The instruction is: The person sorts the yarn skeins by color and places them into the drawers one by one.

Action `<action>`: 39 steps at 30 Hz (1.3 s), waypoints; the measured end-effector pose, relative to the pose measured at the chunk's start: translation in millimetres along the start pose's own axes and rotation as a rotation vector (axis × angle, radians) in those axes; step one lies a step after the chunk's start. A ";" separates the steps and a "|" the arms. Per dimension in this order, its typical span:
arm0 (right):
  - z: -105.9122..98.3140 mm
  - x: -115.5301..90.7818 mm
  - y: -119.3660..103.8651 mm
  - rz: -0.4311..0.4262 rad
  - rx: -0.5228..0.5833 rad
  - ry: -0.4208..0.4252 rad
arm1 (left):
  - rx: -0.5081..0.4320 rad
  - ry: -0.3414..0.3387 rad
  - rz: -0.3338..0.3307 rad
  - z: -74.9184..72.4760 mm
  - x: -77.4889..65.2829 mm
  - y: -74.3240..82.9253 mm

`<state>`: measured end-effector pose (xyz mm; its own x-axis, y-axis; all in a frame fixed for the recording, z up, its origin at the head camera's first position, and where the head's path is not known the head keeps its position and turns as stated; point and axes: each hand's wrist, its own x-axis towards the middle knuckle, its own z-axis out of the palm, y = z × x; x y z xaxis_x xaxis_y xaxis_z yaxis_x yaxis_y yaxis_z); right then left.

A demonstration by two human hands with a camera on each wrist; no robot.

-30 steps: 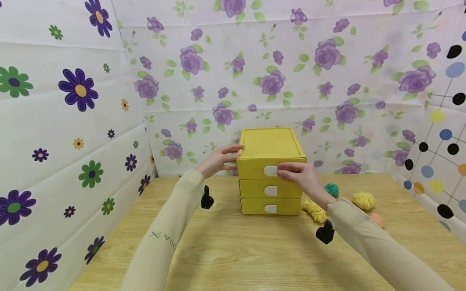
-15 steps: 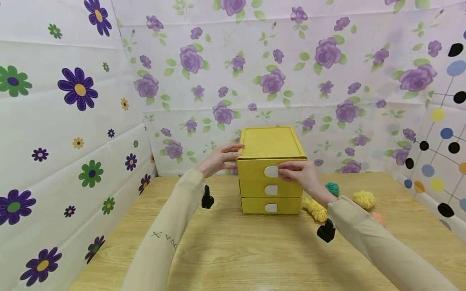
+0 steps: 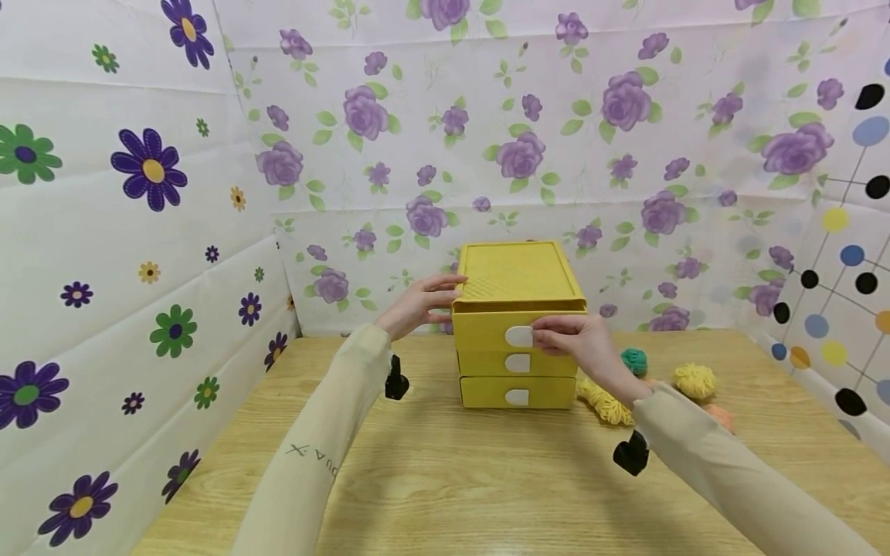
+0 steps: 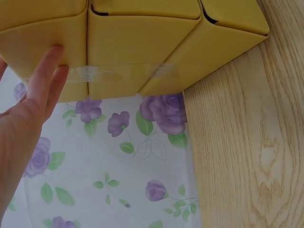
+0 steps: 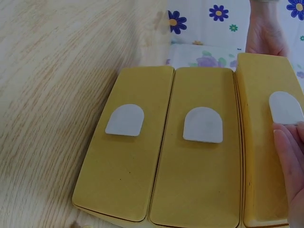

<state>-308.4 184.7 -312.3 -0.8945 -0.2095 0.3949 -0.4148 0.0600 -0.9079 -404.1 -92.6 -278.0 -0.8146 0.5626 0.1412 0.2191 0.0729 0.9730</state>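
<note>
A yellow storage box [image 3: 518, 270] with three stacked drawers stands on the table, each drawer front bearing a white tab. The top drawer [image 3: 480, 332] juts slightly forward, with a narrow dark gap under the lid. My right hand [image 3: 580, 344] pinches the edge of that drawer's white tab [image 5: 286, 108] between thumb and fingers. Against the upper left side of the box rests my left hand [image 3: 417, 305], its fingers extended; the left wrist view shows its fingertips [image 4: 56, 52] touching the side wall. What the drawer holds is hidden.
Right of the box lie a yellow yarn skein [image 3: 605, 403], a teal yarn ball [image 3: 634, 361], a yellow yarn ball [image 3: 695, 381] and a peach one [image 3: 721, 418]. Flowered cloth [image 3: 389, 170] hangs behind the wooden table [image 3: 445, 479].
The top drawer has come out a little toward me, with my right hand moving along with its tab. My left hand has stayed on the box's side.
</note>
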 end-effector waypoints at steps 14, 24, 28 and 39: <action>3.6 -14.7 -8.6 -0.020 -0.014 -0.005 | 0.031 -0.001 0.018 0.1 3.1 -2.3; 4.4 -21.6 -11.4 -0.030 -0.034 -0.014 | 0.027 -0.004 0.024 0.4 2.1 -1.2; 4.5 -23.7 -11.1 -0.021 -0.022 -0.013 | 0.025 -0.003 0.024 0.3 1.2 -1.8; 6.2 -30.3 -12.2 -0.058 -0.037 -0.021 | 0.020 -0.004 0.026 -0.3 1.1 -3.8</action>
<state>-275.2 184.3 -314.1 -0.8653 -0.2336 0.4434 -0.4722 0.0833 -0.8776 -406.0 -92.6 -281.4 -0.8063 0.5677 0.1661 0.2515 0.0749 0.9650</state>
